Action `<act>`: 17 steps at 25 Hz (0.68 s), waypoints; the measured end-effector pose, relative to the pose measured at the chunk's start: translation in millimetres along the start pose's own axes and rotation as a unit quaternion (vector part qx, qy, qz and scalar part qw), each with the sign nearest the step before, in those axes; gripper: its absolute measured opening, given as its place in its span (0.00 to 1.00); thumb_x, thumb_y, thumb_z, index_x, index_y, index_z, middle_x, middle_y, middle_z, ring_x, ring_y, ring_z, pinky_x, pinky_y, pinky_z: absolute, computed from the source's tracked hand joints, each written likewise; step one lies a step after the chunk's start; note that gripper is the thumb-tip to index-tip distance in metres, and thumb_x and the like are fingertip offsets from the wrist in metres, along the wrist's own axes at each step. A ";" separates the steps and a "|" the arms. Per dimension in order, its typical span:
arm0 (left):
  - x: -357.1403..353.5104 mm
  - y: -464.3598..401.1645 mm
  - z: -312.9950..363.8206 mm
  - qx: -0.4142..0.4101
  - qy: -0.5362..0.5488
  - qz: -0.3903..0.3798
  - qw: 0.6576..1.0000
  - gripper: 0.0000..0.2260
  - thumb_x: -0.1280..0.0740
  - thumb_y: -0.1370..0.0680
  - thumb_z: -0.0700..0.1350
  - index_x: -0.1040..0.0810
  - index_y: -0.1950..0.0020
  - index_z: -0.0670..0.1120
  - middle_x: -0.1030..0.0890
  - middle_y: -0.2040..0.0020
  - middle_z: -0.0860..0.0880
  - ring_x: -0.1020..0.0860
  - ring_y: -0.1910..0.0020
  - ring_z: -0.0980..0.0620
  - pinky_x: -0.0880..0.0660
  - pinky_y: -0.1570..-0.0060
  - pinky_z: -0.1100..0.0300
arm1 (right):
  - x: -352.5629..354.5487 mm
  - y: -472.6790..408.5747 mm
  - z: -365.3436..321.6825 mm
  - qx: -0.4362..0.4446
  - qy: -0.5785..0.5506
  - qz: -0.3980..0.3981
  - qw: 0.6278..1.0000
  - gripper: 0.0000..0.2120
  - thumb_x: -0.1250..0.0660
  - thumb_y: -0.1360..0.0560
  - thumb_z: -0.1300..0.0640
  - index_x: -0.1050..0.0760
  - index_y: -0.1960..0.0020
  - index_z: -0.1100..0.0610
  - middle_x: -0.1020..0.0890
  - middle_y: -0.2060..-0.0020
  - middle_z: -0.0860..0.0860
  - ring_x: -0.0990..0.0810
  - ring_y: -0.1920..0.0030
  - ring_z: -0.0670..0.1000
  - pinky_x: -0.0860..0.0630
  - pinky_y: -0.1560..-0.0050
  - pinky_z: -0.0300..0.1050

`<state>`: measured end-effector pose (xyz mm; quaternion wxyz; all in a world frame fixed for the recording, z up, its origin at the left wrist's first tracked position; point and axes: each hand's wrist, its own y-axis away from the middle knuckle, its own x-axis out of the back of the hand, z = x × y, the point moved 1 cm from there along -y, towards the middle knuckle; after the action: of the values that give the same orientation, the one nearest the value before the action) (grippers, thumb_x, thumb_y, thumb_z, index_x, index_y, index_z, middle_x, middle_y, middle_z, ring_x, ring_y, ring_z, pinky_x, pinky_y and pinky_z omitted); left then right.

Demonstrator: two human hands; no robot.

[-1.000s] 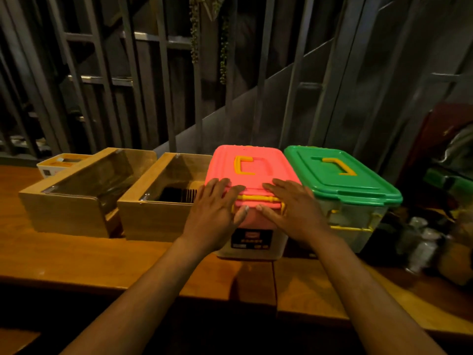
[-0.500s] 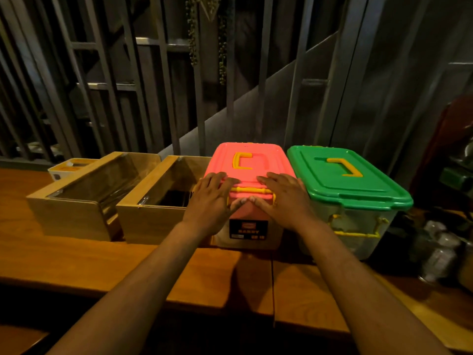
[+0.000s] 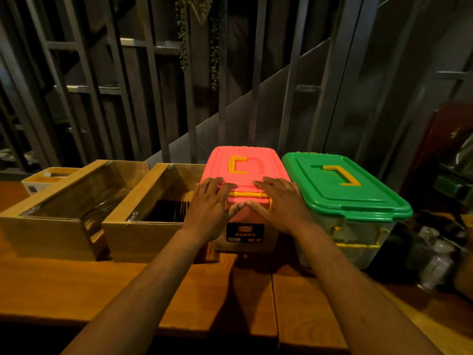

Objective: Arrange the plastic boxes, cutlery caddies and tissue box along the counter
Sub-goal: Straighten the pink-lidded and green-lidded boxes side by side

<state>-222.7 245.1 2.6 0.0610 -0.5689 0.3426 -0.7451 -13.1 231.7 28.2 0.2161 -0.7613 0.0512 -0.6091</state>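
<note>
I press my left hand (image 3: 208,210) and right hand (image 3: 280,206) flat, fingers spread, gripping nothing, on the pink box (image 3: 245,198), wedged between wooden caddy (image 3: 153,224) and green box (image 3: 343,198), to square the row.

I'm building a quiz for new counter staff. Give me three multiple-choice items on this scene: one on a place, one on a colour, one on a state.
1. What stands directly right of the pink-lidded box?
A. a wooden caddy
B. the green-lidded box
C. nothing

2. What colour are the lid handles?
A. yellow
B. blue
C. white

3. How are the left hand and right hand placed?
A. both flat on the pink lid's near edge
B. both lifting the green lid
C. both hanging clear of the counter

Answers: 1 B, the green lid borders the pink one; 2 A, both handles show yellow; 3 A, palms rest there, fingers spread.
</note>
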 end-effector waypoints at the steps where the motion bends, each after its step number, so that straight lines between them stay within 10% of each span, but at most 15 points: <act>1: -0.1 0.0 0.0 -0.001 -0.001 0.000 1.000 0.27 0.51 0.22 0.68 0.34 0.31 0.55 0.32 0.29 0.46 0.36 0.30 0.44 0.40 0.30 0.45 | 2.6 0.0 -1.8 -0.002 0.001 -0.009 1.000 0.38 0.53 0.31 0.24 0.41 0.25 0.39 0.36 0.24 0.47 0.40 0.24 0.55 0.43 0.26 0.63; 5: 9.8 0.0 9.4 0.021 0.006 -0.017 1.000 0.26 0.47 0.23 0.67 0.34 0.29 0.55 0.31 0.29 0.46 0.36 0.29 0.43 0.40 0.30 0.42 | 23.9 13.4 -5.6 -0.011 0.023 -0.027 0.999 0.37 0.46 0.28 0.27 0.42 0.24 0.42 0.38 0.23 0.49 0.43 0.23 0.56 0.44 0.25 0.61; 12: 21.5 1.1 116.8 -0.039 0.057 0.009 0.998 0.26 0.42 0.25 0.63 0.35 0.28 0.57 0.29 0.30 0.48 0.34 0.29 0.44 0.40 0.30 0.43 | 76.7 85.8 96.9 -0.056 -0.018 0.167 0.984 0.42 0.37 0.37 0.24 0.30 0.30 0.46 0.24 0.34 0.50 0.28 0.32 0.54 0.30 0.34 0.60; 17: -10.3 -15.4 195.5 -0.067 0.046 0.013 0.997 0.28 0.46 0.25 0.64 0.32 0.28 0.55 0.26 0.32 0.46 0.32 0.31 0.43 0.38 0.32 0.44 | 83.6 110.5 170.7 -0.126 0.027 0.083 0.988 0.45 0.35 0.42 0.22 0.32 0.29 0.40 0.28 0.29 0.49 0.35 0.27 0.56 0.36 0.31 0.65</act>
<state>-40.6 175.4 26.3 0.0170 -0.5325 0.4016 -0.7449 190.7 149.0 32.5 0.1671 -0.7586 0.1968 -0.5983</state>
